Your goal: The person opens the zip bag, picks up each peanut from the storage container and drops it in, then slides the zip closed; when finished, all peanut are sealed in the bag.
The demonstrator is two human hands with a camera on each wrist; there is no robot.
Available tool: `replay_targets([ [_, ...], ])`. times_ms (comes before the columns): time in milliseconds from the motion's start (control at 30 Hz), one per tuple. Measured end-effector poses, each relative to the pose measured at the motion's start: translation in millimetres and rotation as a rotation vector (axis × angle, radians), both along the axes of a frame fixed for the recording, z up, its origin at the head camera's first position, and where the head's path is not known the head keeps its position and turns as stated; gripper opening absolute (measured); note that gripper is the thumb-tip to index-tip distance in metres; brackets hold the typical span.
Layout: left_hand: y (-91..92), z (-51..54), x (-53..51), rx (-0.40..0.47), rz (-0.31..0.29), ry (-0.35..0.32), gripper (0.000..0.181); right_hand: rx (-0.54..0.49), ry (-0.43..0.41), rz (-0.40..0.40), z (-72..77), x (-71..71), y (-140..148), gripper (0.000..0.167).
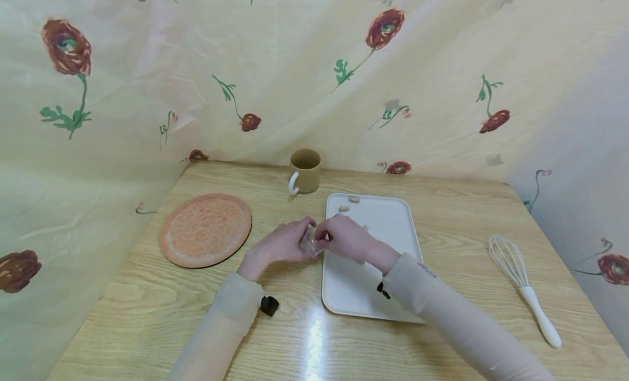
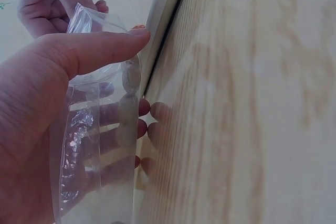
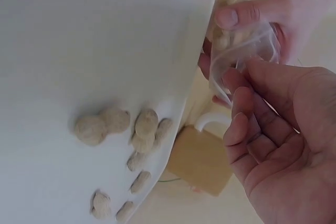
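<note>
My left hand (image 1: 282,243) grips a clear plastic bag (image 2: 79,145), thumb on the near side and fingers behind, visible through the film. Inside the bag, along its edge, are peanuts (image 2: 131,77) in their shells. At the bag's mouth, my right hand (image 3: 283,124) has its thumb and curled fingers on the film and seems to pinch it; the fingertips are partly hidden. Both hands are over the left edge of a white tray (image 1: 344,299). Several more unshelled peanuts (image 3: 92,129) lie loose at the tray's far end.
A tan mug (image 1: 309,176) with a white handle stands behind the hands. To the left lies a round orange patterned mat (image 1: 206,231). A whisk (image 1: 523,283) with a white handle rests at the right of the wooden table (image 1: 462,343). Flowered cloth (image 1: 295,70) hangs behind.
</note>
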State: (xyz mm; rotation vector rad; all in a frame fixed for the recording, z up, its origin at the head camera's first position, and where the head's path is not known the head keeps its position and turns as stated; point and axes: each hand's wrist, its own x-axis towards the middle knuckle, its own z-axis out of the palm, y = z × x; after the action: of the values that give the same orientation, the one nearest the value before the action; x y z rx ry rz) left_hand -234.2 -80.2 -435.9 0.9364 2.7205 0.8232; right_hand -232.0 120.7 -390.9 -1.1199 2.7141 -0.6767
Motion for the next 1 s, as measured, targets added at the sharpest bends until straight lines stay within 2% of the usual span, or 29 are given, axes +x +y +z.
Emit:
replay_targets([
  [267, 1.3, -0.2, 0.1, -0.030, 0.015, 0.002, 0.069, -0.041, -0.002, -0.048, 12.5, -10.5, 18, 0.004],
  [400, 1.7, 0.2, 0.4, -0.041, 0.023, -0.008, 0.070, -0.043, 0.018, -0.090, 10.9, -19.4, 32, 0.002],
  [667, 1.8, -0.3, 0.5, -0.042, 0.031, -0.022, 0.070, -0.044, -0.058, -0.209, 7.6, -35.4, 69, 0.015],
  [1000, 1.0, 1.8, 1.8, -0.044, 0.027, -0.018, 0.070, -0.052, -0.054, -0.178, -6.3, -43.7, 108, 0.015],
])
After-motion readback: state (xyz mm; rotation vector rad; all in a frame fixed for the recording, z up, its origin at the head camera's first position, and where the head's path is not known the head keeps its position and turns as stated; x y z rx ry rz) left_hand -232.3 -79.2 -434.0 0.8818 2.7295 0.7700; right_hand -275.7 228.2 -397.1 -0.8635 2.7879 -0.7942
